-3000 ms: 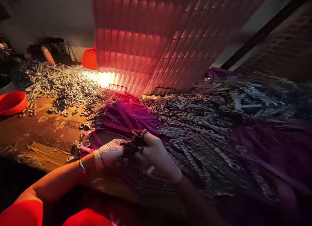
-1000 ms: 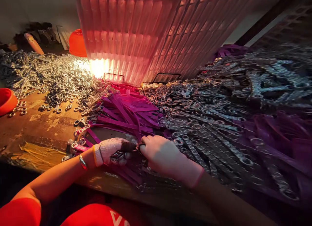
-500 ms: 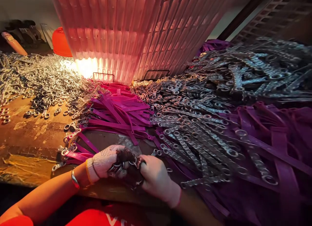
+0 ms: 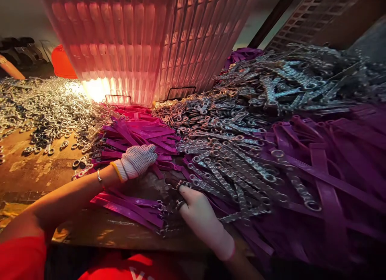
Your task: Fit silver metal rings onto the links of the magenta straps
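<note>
My left hand (image 4: 137, 161), in a white dotted knit glove, lies on a heap of magenta straps (image 4: 141, 133) with its fingers curled down over them. My right hand (image 4: 197, 215), in a thin pale glove, rests lower on the table. Its fingertips pinch the metal ring ends (image 4: 177, 189) at the edge of a large heap of ringed purple straps (image 4: 241, 159). A flat bundle of purple straps (image 4: 129, 205) lies on the wooden table (image 4: 36, 175) between my two hands, apart from the left hand.
A tall pink ribbed plastic basket (image 4: 144, 42), lit from behind, stands at the back. Loose metal rings (image 4: 45, 111) cover the table's left side. An orange bowl (image 4: 62, 62) sits behind them. Dark purple straps (image 4: 331, 171) fill the right.
Both hands held a bunch of ringed strap ends together before. That bundle now lies on the table, my left hand has gone up onto the magenta heap, and the view has panned right.
</note>
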`<state>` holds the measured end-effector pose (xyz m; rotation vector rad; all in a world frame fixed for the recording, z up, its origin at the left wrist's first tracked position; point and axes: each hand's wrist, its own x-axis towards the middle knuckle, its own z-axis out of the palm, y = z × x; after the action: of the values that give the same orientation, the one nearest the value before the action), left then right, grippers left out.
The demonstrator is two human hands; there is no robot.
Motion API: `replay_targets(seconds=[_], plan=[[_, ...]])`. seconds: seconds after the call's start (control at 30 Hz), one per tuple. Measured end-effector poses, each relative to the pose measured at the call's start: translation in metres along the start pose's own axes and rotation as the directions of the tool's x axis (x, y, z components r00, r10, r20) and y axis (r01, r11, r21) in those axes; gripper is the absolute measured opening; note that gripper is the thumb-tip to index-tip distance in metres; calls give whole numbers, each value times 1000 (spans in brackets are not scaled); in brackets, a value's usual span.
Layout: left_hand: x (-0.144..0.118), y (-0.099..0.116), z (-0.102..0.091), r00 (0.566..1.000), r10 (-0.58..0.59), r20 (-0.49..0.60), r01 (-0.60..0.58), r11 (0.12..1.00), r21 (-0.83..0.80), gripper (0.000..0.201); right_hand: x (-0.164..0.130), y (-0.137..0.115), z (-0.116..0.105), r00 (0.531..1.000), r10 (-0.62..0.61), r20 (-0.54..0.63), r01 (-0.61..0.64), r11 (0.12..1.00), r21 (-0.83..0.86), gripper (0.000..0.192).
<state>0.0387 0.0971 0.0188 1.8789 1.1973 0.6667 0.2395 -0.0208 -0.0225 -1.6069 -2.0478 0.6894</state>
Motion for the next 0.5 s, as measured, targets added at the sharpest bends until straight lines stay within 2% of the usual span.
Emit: replay_targets(seconds=[0.1,0.23,0.27,0.33,0.4,0.5], plan=[[1,2,-2,999,6,32,-5,1000,-23,19,2,-1,-1,994,-43,-102,50,997,66,27],[-27,18,-14,1000,20,1,-20,996,-82,21,3,-8,-4,981,-96,-169,122,981,148,42],[-38,23,-16,1000,-15,-3,15,994,-111,19,4,-11,-4,974,-130,-184,163,971,176,48],[-62,30,-14,987,-158,34,161,965,-206,10,4,-19,-1,959,-195,-207,240,945,221,55],[-83,32,-6,944,-314,103,330,879,-345,18,4,-26,2,951,-239,-197,280,935,216,53],[-105,28,13,902,-408,141,415,727,-547,32,1,-36,9,961,-241,-134,256,961,104,40]])
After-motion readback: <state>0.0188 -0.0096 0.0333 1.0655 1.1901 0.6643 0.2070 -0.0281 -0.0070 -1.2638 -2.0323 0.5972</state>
